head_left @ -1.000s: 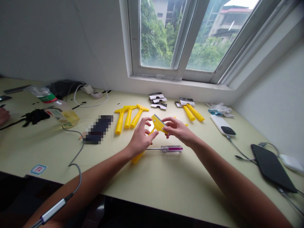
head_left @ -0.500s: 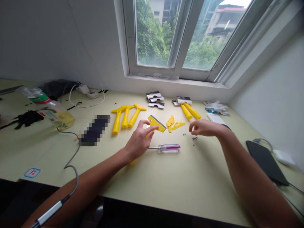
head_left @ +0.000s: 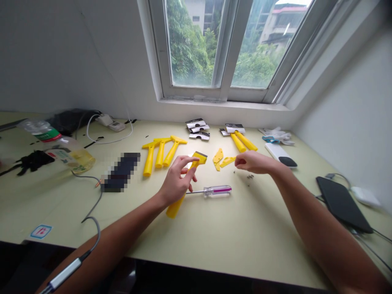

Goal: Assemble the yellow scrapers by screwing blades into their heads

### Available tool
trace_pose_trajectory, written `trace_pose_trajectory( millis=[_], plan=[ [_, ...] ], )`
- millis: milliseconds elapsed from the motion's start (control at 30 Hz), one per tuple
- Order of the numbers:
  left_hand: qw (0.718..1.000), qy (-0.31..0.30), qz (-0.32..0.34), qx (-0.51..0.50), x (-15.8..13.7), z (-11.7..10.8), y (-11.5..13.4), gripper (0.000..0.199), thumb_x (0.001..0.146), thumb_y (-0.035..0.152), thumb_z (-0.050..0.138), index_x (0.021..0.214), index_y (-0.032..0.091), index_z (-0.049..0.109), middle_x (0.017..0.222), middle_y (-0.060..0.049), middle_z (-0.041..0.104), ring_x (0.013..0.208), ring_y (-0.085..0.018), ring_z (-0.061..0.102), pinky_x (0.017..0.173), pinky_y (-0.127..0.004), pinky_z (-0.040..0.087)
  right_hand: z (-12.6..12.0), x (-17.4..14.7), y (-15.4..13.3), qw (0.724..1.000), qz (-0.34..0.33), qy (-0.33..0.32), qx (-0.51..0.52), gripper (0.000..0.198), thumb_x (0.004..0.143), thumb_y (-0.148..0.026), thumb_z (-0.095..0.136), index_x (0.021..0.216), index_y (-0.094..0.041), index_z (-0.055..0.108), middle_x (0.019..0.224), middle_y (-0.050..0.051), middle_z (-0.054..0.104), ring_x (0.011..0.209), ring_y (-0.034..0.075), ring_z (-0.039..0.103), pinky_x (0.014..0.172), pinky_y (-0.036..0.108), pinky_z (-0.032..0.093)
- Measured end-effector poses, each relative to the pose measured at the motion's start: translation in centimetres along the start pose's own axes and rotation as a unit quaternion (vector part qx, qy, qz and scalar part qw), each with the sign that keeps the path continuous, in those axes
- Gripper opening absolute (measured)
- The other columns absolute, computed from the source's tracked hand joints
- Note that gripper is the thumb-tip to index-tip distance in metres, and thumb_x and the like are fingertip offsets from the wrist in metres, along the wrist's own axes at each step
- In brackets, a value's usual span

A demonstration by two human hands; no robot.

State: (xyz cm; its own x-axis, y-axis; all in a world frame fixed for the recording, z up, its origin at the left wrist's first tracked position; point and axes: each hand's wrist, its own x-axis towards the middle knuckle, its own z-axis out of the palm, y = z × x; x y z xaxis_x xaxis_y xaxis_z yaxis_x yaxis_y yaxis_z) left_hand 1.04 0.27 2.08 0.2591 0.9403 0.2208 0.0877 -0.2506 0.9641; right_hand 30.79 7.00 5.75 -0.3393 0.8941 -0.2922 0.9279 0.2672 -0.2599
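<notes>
My left hand (head_left: 179, 179) is closed around a yellow scraper (head_left: 175, 209), whose head with a dark blade edge points away from me. My right hand (head_left: 249, 162) is in a pinch low over the table; what its fingertips hold, if anything, is hidden. Beside those fingertips lies one tiny screw (head_left: 234, 172), and several more screws (head_left: 250, 177) are just to the right. Two loose yellow blade-cover pieces, one upright (head_left: 218, 158) and one flatter (head_left: 227, 162), rest between the hands. A screwdriver (head_left: 217, 190) with a clear and purple handle lies nearer to me.
Yellow scraper handles (head_left: 159, 153) stand in a group at left. Two more handles (head_left: 243, 142) lie by black-and-white cards (head_left: 235, 128) near the window. A bottle (head_left: 69, 151), dark phone (head_left: 343, 204), white device (head_left: 280, 155), gloves (head_left: 277, 136) and a cable (head_left: 99, 196) are around.
My left hand has turned the scraper, so its handle now shows below the hand. My right hand has moved slightly left and its fingers have closed; one screw of the nearby pair no longer shows.
</notes>
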Motion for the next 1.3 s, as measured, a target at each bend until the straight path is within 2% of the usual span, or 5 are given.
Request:
trace_pose_trajectory(
  millis=[200,467,800,1100,1300],
  plan=[
    [0.961,-0.046,-0.098,-0.255,0.5,-0.3,0.9,0.041,0.080,0.039,0.070,0.112,0.023,0.050,0.112,-0.008,0.052,0.064,-0.013,0.065,0.040,-0.026,0.055,-0.6,-2.5,-6.3,0.918,-0.226,0.206,0.252,0.019,0.084,-0.041,0.063,0.087,-0.023,0.070,0.090,0.007,0.066,0.078,0.019,0.059,0.072,0.034,0.049],
    [0.934,-0.142,-0.094,-0.315,0.1,-0.1,0.3,0.027,0.087,0.032,0.062,0.110,0.025,0.050,0.111,-0.006,0.053,0.065,-0.013,0.066,0.041,-0.023,0.055,2.7,-1.2,-10.0,0.863,-0.268,0.274,0.329,0.011,0.084,-0.034,0.067,0.085,-0.025,0.073,0.084,0.003,0.056,0.077,0.016,0.054,0.070,0.032,0.047],
    [0.934,-0.155,-0.103,-0.304,0.1,-0.1,0.2,0.027,0.086,0.034,0.063,0.107,0.023,0.052,0.103,-0.005,0.056,0.066,-0.016,0.068,0.040,-0.021,0.054,3.6,-0.9,-10.3,0.848,-0.267,0.278,0.362,0.010,0.085,-0.032,0.065,0.086,-0.025,0.072,0.085,0.004,0.056,0.079,0.017,0.056,0.071,0.033,0.048],
    [0.937,-0.136,-0.124,-0.296,0.0,-0.1,0.3,0.035,0.078,0.034,0.073,0.101,0.022,0.050,0.120,-0.008,0.054,0.058,-0.013,0.067,0.034,-0.018,0.049,3.6,-1.4,-11.1,0.865,-0.257,0.302,0.308,0.006,0.084,-0.029,0.065,0.083,-0.023,0.065,0.081,0.003,0.057,0.076,0.017,0.055,0.070,0.033,0.046],
    [0.947,-0.139,-0.099,-0.274,0.2,-0.1,0.0,0.034,0.078,0.031,0.074,0.100,0.021,0.049,0.128,-0.011,0.050,0.059,-0.013,0.068,0.036,-0.019,0.051,3.9,-0.9,-11.1,0.856,-0.228,0.254,0.388,0.015,0.081,-0.029,0.067,0.080,-0.021,0.054,0.077,-0.001,0.053,0.074,0.015,0.050,0.071,0.031,0.043]
  ],
)
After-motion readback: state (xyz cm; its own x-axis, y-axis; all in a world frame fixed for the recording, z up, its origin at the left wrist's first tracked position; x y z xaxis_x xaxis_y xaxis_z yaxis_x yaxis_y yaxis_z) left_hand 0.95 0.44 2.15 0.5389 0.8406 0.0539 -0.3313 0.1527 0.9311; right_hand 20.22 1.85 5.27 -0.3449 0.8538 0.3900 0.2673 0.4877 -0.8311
